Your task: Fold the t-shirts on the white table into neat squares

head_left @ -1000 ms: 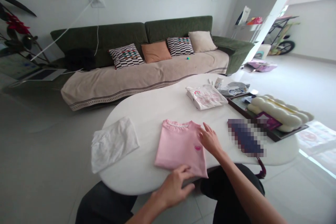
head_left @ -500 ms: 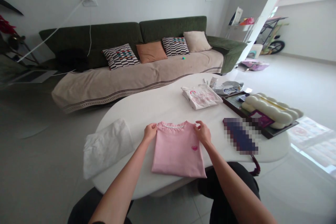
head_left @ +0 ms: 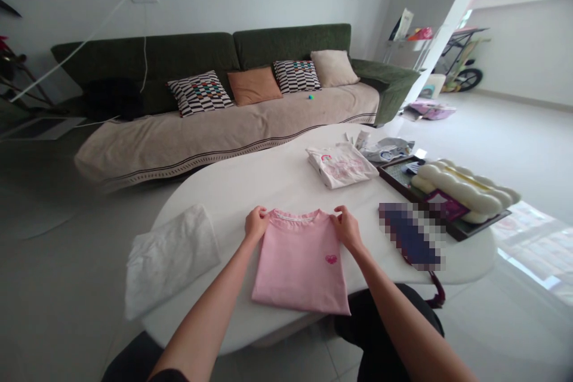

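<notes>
A folded pink T-shirt [head_left: 299,262] with a small pink heart lies on the white oval table [head_left: 264,185], close to the near edge. My left hand [head_left: 255,224] pinches its top left corner by the collar. At the top right corner my right hand [head_left: 347,228] grips the shoulder the same way. Both hands are closed on the fabric, which rests flat on the table.
A folded white garment [head_left: 168,256] lies at the table's left end, a folded white printed shirt [head_left: 341,164] at the far right. A dark tray [head_left: 447,215] with a cream bumpy object [head_left: 465,188] sits to the right. A green sofa [head_left: 224,89] stands behind.
My left hand has gone from the shirt's bottom hem up to its top left corner. My right hand has shifted to the top right corner, and both now grip the shoulders.
</notes>
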The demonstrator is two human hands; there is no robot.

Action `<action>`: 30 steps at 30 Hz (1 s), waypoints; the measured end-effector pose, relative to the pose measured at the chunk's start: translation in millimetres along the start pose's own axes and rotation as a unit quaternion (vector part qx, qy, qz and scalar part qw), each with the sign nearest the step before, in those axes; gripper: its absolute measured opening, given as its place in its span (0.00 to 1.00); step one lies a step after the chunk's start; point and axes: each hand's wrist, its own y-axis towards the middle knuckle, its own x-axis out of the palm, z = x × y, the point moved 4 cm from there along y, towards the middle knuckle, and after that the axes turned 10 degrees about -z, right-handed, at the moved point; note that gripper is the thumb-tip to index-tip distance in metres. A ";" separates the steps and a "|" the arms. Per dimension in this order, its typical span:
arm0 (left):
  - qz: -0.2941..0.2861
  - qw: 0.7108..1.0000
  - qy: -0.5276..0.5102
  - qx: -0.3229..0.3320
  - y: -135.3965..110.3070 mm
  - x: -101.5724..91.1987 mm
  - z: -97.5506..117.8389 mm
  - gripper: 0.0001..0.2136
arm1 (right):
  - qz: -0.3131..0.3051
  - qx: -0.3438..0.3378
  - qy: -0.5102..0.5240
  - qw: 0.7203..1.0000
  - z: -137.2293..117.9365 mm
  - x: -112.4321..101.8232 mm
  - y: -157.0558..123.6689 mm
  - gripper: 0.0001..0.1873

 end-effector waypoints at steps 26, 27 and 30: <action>-0.301 0.835 -0.440 -0.139 -217.6 -10.8 38.6 0.27 | -0.258 0.145 0.525 0.798 -4.7 -36.4 -159.9 0.12; -0.300 0.821 -0.463 -0.144 -214.3 -14.3 48.5 0.27 | -0.262 0.138 0.531 0.794 -8.6 -49.8 -152.4 0.12; -0.281 0.802 -0.510 -0.133 -190.4 -22.7 79.7 0.21 | -0.254 0.117 0.524 0.804 -17.1 -87.1 -118.7 0.13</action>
